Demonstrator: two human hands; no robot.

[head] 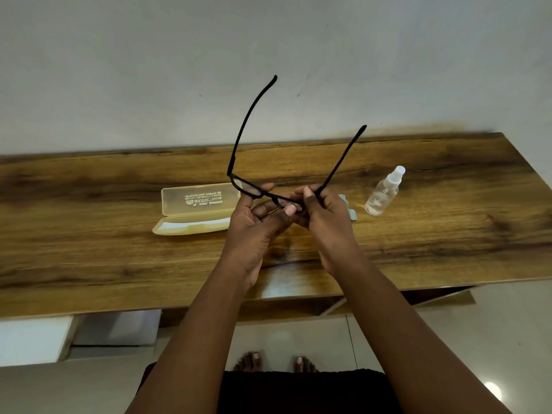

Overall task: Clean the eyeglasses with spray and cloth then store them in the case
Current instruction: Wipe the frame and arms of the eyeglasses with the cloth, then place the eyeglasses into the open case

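Black-framed eyeglasses (249,186) are held up above the wooden table (448,234), both temple arms unfolded and pointing away toward the wall. My left hand (254,225) pinches the frame near the bridge and left lens. My right hand (322,216) grips the frame's right end by the hinge. A translucent yellowish case (194,207) lies open on the table to the left of my hands. A small clear spray bottle (385,191) lies tilted on the table to the right. A grey-blue cloth (352,212) shows partly behind my right hand.
The table stands against a pale wall. Under its front edge are a white box (33,342) at the left, shelf parts, and a glossy tiled floor with my feet (274,361).
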